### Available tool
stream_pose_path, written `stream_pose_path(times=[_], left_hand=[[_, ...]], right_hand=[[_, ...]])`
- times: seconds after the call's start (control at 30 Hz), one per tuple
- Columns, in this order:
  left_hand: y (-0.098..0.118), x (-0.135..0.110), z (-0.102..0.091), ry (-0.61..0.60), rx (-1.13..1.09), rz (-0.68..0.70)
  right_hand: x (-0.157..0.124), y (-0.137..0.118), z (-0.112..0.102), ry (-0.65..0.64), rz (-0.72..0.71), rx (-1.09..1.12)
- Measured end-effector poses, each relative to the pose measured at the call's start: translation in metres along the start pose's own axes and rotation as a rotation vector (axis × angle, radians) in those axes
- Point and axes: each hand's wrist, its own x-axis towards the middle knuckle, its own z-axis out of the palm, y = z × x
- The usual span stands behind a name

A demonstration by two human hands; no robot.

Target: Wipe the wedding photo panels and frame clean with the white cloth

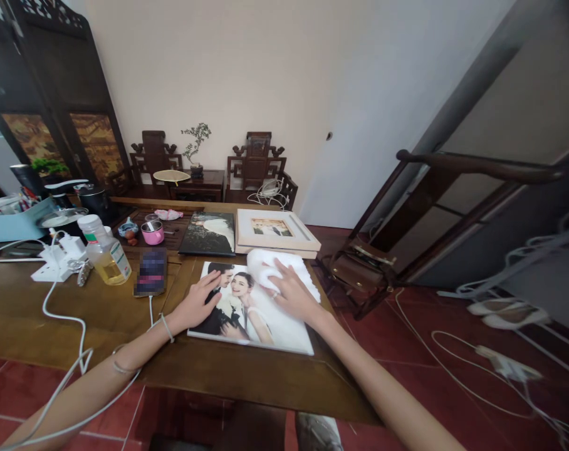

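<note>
1. One photo [240, 307] lay at lower centre of the frame, my left hand [202, 300] spread on it.
2. My right hand [291, 294], loosely spread, covered a cloth [260, 268] at its upper right.
3. Probably I was wiping; next called for light, steady strokes.

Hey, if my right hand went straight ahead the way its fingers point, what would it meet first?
The white cloth, which your right hand is resting on. Just past that, probably the framed picture, near its left front corner, though depth is hard to judge.
</note>
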Motion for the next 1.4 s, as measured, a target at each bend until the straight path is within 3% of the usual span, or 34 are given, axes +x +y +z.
stream_pose_path(times=[0.17, 0.33, 0.43, 0.57, 0.8, 0.93, 1.1, 1.27, 1.4], left_hand=[[0.000, 0.000, 0.001, 0.019, 0.002, 0.003], [0.000, 0.001, 0.003, 0.012, 0.017, -0.010], [-0.001, 0.001, 0.004, 0.010, 0.025, -0.004], [-0.003, 0.001, 0.004, -0.001, 0.027, -0.001], [-0.004, 0.001, 0.004, 0.003, -0.012, -0.011], [-0.010, 0.001, 0.008, 0.025, -0.028, 0.015], [-0.013, 0.002, 0.011, 0.041, -0.032, 0.027], [-0.011, 0.003, 0.010, 0.040, -0.028, 0.033], [-0.010, 0.004, 0.010, 0.042, -0.017, 0.040]], right_hand=[[-0.028, -0.022, -0.006, -0.080, 0.002, 0.008], [-0.087, -0.073, -0.034, -0.282, -0.037, 0.099], [-0.104, -0.091, -0.047, -0.366, -0.088, 0.144], [-0.090, -0.078, -0.040, -0.305, -0.088, 0.132], [-0.015, -0.010, -0.004, -0.069, -0.017, -0.010], [0.003, -0.001, 0.001, -0.040, 0.015, -0.022], [-0.037, -0.038, -0.005, -0.083, -0.025, 0.018], [-0.092, -0.081, -0.012, -0.154, -0.189, 0.106], [-0.092, -0.079, -0.010, -0.121, -0.256, 0.109]])
